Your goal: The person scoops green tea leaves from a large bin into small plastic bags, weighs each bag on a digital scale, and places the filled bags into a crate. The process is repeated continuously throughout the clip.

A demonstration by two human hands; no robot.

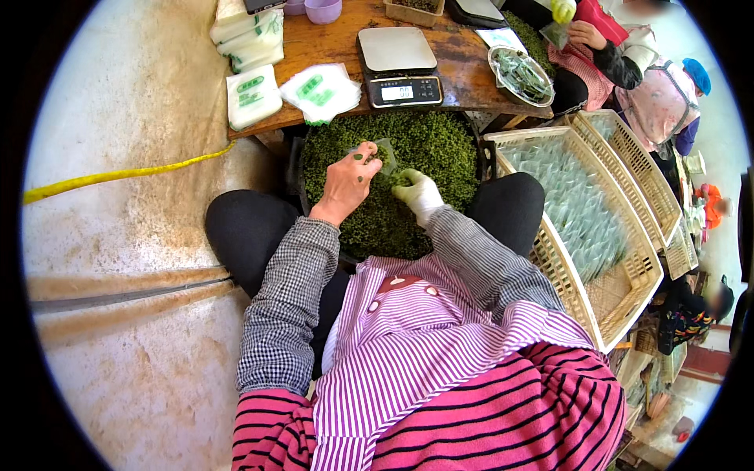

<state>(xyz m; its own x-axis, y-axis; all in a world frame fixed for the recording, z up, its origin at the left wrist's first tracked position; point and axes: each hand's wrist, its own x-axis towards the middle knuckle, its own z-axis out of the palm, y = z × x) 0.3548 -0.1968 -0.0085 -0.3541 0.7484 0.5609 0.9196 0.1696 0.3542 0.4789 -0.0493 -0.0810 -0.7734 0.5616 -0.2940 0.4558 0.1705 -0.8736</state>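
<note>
My bare left hand [346,181] pinches a small clear plastic bag [387,155] over a large dark tub [490,158]. A few green flecks stick to its skin. The tub, between my knees, is full of small green plant pieces [442,144]. My right hand [419,193], in a white glove stained green at the fingers, is curled close to the bag's lower right side. What lies between its fingertips is too small to make out. Beyond the tub, a digital scale [397,50] with a bare metal plate stands on the wooden table [330,44].
Left of the scale lie printed plastic bags [321,91] and further bag stacks [253,97]. A bowl of packets [521,75] sits at the table's right edge. Right of my knee, a cream plastic crate [624,300] holds many filled clear bags [565,194]. Co-workers [654,106] sit beyond.
</note>
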